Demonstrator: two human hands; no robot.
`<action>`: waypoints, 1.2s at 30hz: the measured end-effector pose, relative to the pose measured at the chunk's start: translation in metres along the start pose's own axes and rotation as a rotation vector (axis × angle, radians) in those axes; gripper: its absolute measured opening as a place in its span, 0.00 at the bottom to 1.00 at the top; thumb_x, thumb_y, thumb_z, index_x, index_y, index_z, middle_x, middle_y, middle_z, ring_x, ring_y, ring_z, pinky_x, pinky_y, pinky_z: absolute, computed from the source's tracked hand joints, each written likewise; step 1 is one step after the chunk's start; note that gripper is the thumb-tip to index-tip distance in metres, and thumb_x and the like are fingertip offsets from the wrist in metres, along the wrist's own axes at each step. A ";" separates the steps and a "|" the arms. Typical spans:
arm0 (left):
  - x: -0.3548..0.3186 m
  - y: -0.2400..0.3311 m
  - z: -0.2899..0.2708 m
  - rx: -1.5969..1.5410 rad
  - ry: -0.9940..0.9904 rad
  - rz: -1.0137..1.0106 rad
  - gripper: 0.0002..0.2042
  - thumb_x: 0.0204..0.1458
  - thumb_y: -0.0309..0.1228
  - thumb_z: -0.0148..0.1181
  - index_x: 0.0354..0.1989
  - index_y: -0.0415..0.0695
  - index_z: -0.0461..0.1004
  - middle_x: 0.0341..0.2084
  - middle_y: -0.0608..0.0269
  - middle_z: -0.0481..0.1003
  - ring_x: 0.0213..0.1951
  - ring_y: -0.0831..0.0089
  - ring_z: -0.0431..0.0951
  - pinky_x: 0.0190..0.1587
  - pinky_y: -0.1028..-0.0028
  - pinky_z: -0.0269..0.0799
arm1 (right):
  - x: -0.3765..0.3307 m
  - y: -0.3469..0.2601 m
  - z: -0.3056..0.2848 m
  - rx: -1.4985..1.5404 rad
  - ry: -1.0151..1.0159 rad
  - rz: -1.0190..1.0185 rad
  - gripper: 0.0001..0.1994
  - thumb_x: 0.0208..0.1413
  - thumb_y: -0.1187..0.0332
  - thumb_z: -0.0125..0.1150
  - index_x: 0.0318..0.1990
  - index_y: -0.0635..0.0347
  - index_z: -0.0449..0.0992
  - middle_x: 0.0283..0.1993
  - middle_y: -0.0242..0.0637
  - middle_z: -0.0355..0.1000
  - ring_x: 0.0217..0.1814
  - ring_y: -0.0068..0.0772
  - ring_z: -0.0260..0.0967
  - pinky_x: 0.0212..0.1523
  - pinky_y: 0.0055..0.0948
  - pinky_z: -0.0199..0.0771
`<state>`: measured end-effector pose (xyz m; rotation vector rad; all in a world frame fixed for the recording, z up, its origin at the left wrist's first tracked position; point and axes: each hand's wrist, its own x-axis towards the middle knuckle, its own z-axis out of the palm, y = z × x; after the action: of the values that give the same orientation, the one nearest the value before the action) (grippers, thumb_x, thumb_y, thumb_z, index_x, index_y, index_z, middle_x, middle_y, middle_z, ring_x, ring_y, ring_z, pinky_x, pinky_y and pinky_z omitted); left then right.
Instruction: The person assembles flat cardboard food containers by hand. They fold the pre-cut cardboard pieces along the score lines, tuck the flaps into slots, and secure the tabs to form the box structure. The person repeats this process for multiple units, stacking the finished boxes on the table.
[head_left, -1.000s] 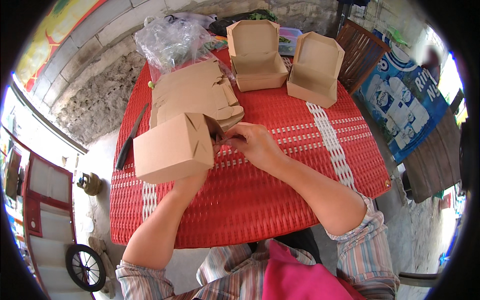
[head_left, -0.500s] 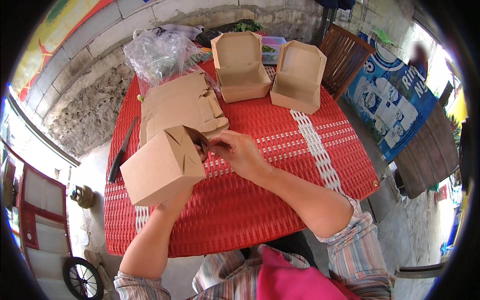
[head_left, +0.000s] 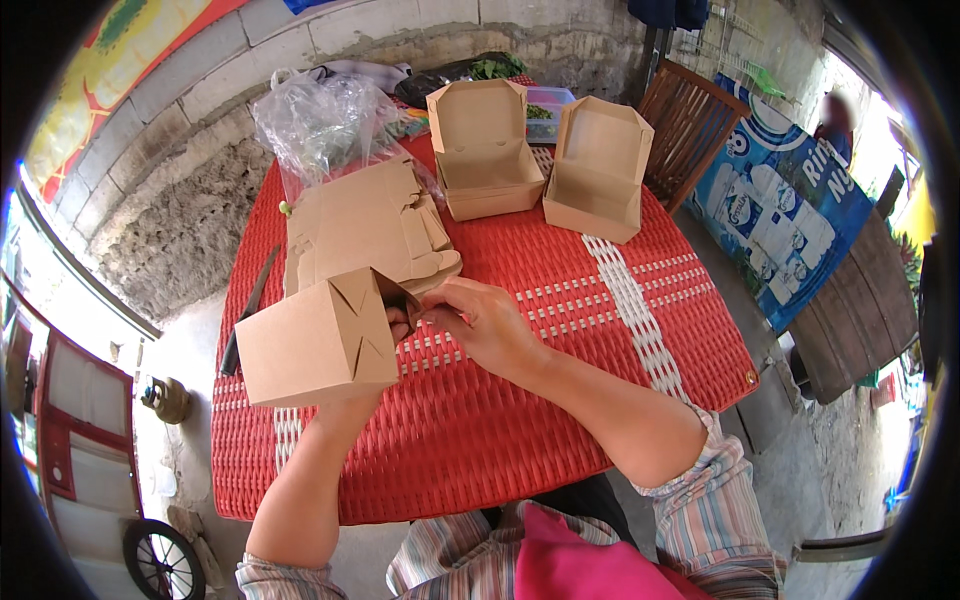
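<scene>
- Left hand [head_left: 399, 325], mostly hidden behind the brown box [head_left: 300, 345], holds it, fingers showing at its open side.
- Right hand [head_left: 483, 322] pinches that side's edge, thumb and fingers nearly together.
- The box tilts just left of the right-hand grip.
- Beyond the grip: flat cardboard stack [head_left: 350, 225]; farther right, two open boxes [head_left: 492, 188].

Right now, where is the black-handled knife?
In the head view, the black-handled knife lies near the left edge of the red woven tabletop, left of the flat cardboard stack and close by the held cardboard box.
</scene>
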<state>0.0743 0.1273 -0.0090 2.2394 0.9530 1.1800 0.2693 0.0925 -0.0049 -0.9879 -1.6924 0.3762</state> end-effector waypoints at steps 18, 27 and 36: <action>-0.001 0.022 -0.004 0.418 0.073 0.313 0.06 0.49 0.21 0.64 0.35 0.43 0.77 0.32 0.60 0.76 0.36 0.63 0.76 0.39 0.66 0.70 | -0.005 -0.009 0.004 -0.052 -0.064 -0.073 0.04 0.53 0.79 0.59 0.36 0.67 0.72 0.33 0.47 0.70 0.38 0.52 0.71 0.38 0.40 0.73; 0.001 0.035 -0.008 0.551 0.119 0.435 0.10 0.47 0.24 0.67 0.38 0.46 0.77 0.33 0.67 0.75 0.34 0.66 0.75 0.36 0.66 0.70 | 0.001 -0.024 -0.005 0.026 -0.028 0.038 0.04 0.53 0.78 0.59 0.36 0.65 0.72 0.35 0.46 0.72 0.39 0.51 0.73 0.39 0.39 0.74; -0.014 0.016 -0.011 0.892 0.111 0.569 0.10 0.48 0.30 0.64 0.39 0.50 0.78 0.43 0.69 0.77 0.43 0.69 0.77 0.41 0.68 0.74 | -0.006 -0.009 0.004 -0.041 -0.102 -0.069 0.03 0.55 0.79 0.57 0.36 0.66 0.72 0.36 0.46 0.71 0.39 0.51 0.72 0.39 0.41 0.74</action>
<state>0.0652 0.1070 -0.0001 3.3516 1.0522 1.2574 0.2625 0.0834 -0.0041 -0.9512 -1.8283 0.3524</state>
